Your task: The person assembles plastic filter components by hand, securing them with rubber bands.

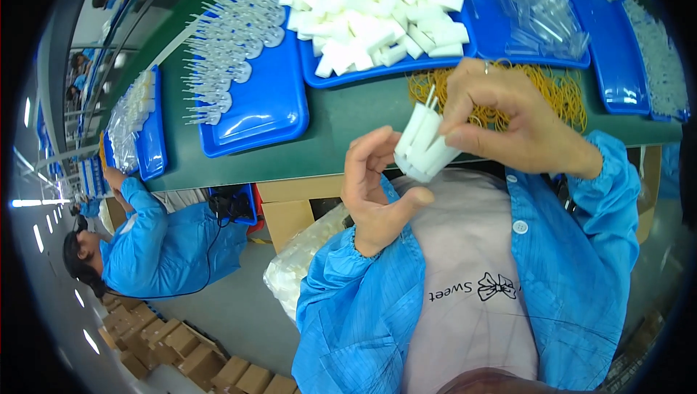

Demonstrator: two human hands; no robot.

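Both hands are meeting above the near table edge (305, 169), just in front of the person's chest. The right hand (508, 122) is pinching a bundle (425, 144) of white sticks from above, fingers closed around it. The left hand (377, 191) is curling half open under and beside the bundle, fingertips near it; whether they are touching it cannot be told.

By the look of it, the sticks are being gathered and squared into a bundle. Binding it would likely call for a rubber band (508, 93) from the yellow heap just behind the right hand, which means one hand keeping its grip while the other reaches.

Beyond that heap, blue trays are lying side by side: loose white sticks (377, 9) straight ahead, clear parts (232, 38) ahead-left, clear bags (537, 9) ahead-right. Open green table is showing only between the hands and the trays. A co-worker (160, 234) is sitting well off to the left.
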